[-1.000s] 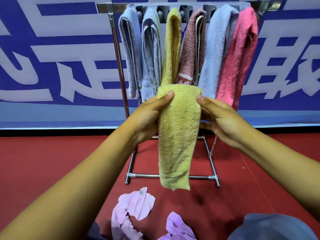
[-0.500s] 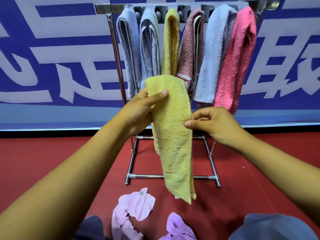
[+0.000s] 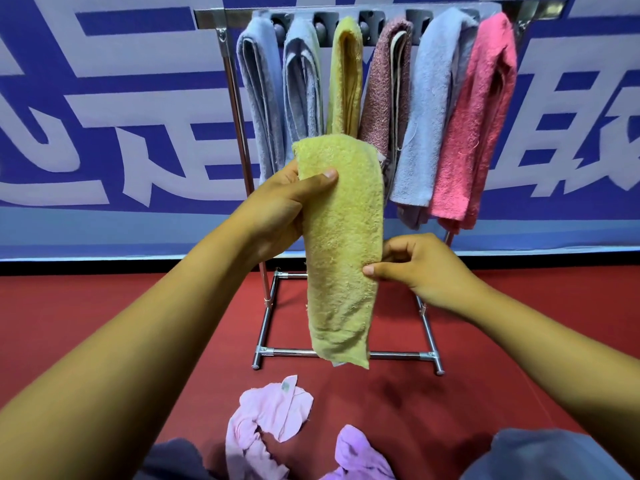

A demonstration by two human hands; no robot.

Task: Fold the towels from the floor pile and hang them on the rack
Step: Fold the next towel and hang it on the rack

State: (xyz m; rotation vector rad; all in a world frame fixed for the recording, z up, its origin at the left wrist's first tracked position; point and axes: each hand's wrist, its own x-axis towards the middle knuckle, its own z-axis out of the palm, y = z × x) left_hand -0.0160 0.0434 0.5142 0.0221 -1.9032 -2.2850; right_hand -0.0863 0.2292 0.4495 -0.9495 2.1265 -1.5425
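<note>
Your left hand point(image 3: 277, 206) gripped the folded yellow terry towel point(image 3: 341, 244) near its top, thumb across the front, fingers curled behind it. Your right hand point(image 3: 420, 268) pinched the towel's right edge lower down, between thumb and curled fingers. The towel hung upright in front of the chrome metal rack point(image 3: 239, 109), where six folded towels were hanging. Crumpled pink towels point(image 3: 266, 417) lay on the red floor point(image 3: 86, 313) below.

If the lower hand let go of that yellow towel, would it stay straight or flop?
Probably flop: the yellow towel hangs limp below the left hand. It seems light, held by a pinch. Its fuzzy pile likely resists slipping from the right hand.
</note>
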